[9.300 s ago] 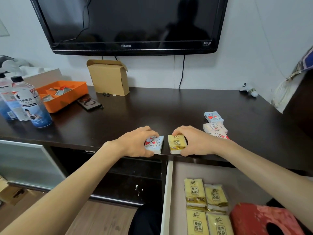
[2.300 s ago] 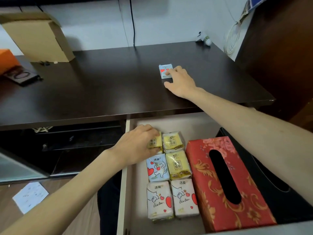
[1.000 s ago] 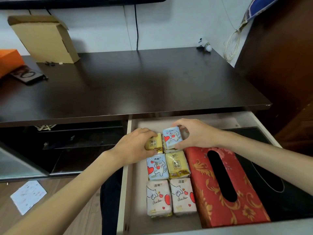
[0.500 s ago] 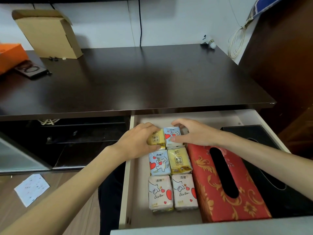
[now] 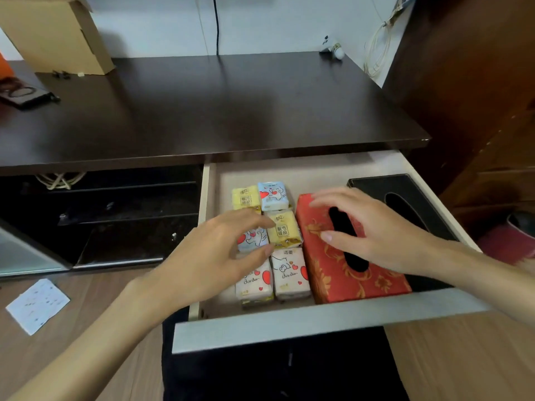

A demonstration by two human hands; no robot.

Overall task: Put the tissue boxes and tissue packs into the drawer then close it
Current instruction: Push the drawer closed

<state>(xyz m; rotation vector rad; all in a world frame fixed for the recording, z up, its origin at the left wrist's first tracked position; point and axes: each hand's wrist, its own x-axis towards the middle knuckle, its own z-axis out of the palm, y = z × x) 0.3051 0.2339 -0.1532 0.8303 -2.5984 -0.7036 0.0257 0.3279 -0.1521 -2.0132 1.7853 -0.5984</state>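
Note:
The white drawer (image 5: 318,322) stands pulled out under the dark tabletop. Inside on the left lie several small tissue packs in two columns, among them a blue pack (image 5: 272,195) and a yellow pack (image 5: 245,198) at the back. A red patterned tissue box (image 5: 347,264) fills the middle and a black tissue box (image 5: 405,204) lies at the right. My left hand (image 5: 220,256) hovers over the packs, fingers apart and empty. Above the red box, my right hand (image 5: 367,230) is spread and holds nothing.
The dark tabletop (image 5: 217,105) carries a cardboard box (image 5: 55,36) at the back left and a dark case (image 5: 23,94) at the left edge. A white paper (image 5: 37,305) lies on the wooden floor. A dark wooden cabinet (image 5: 477,82) stands at right.
Both hands have let go of the back packs and drawn back toward me. The blue pack now rests in the drawer's back row beside the yellow one.

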